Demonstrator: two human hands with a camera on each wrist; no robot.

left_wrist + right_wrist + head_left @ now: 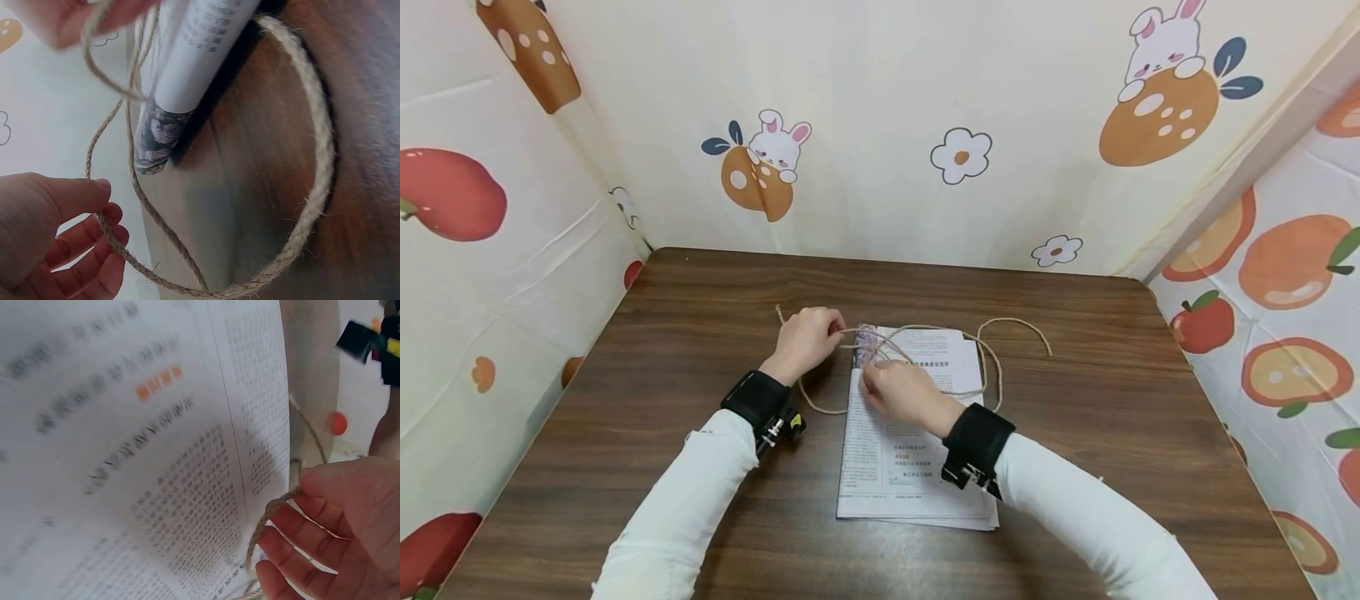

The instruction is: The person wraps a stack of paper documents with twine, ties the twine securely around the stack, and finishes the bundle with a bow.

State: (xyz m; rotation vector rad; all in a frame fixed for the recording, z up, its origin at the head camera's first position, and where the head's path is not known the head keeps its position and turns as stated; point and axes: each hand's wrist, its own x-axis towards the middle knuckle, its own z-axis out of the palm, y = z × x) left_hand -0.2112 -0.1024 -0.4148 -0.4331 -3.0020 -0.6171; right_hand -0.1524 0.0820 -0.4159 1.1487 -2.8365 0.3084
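A folded newspaper (880,467) lies on the table, with a length of braided twine (988,346) looped loosely over its far end. My left hand (808,340) is beyond the paper's far left corner and pinches the twine (134,262) between thumb and fingers. Over the upper part of the paper, my right hand (906,390) pinches another stretch of the twine (265,519). In the left wrist view, the newspaper's rolled edge (187,69) has a dark floral end. The crossing of the strands is partly hidden by my right hand.
The brown wooden table (1112,433) runs back to a printed cloth backdrop (880,125). One loose twine end (1037,329) lies to the right of the paper. Another end (779,312) sticks out beside my left hand. Black camera bands (758,400) circle both wrists.
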